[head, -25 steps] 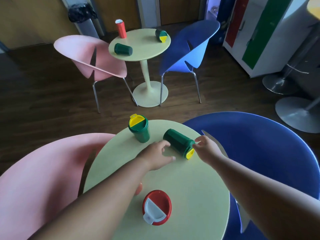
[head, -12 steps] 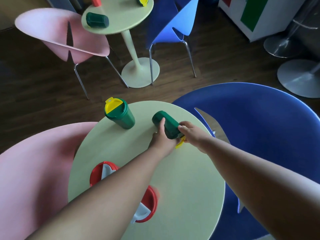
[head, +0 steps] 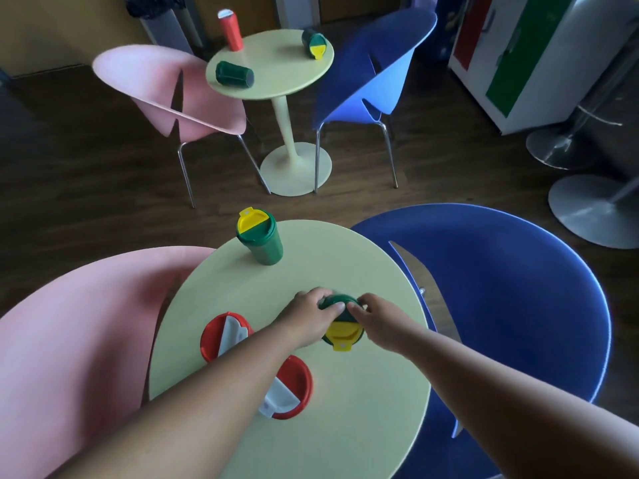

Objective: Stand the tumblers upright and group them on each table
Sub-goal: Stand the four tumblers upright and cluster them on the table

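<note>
Pale-green and round, the near table (head: 363, 409) carries four lidded tumblers. Nearest, toward the left, stand two red tumblers with white flip lids, one (head: 288, 388) partly under the left forearm and the other (head: 221, 333) just beyond it to the left, close together and both upright as seen from above. Right of them, at mid-table, a green tumbler with a yellow-and-green lid (head: 341, 326) is held by both hands: the left hand (head: 311, 318) curls its fingers over the far left side of the lid, and the right hand (head: 377, 318) grips the right side, fingertips nearly meeting across the top. It looks upright or very nearly so, though the hands hide its body and base, so I cannot be sure it sits flat. Farther on, near the table's far edge, a second green tumbler (head: 261, 236) stands upright, well apart from the held one. A pink chair (head: 69, 340) flanks this table on the left, a blue chair (head: 501, 305) on the right. Beyond, on dark wood flooring, the far table (head: 276, 74) holds a red tumbler (head: 231, 31) standing at its far left edge, a green tumbler lying on its side (head: 234, 74) at the near left, and another toppled green tumbler (head: 314, 43) at the far right, yellow lid facing this way.
</note>
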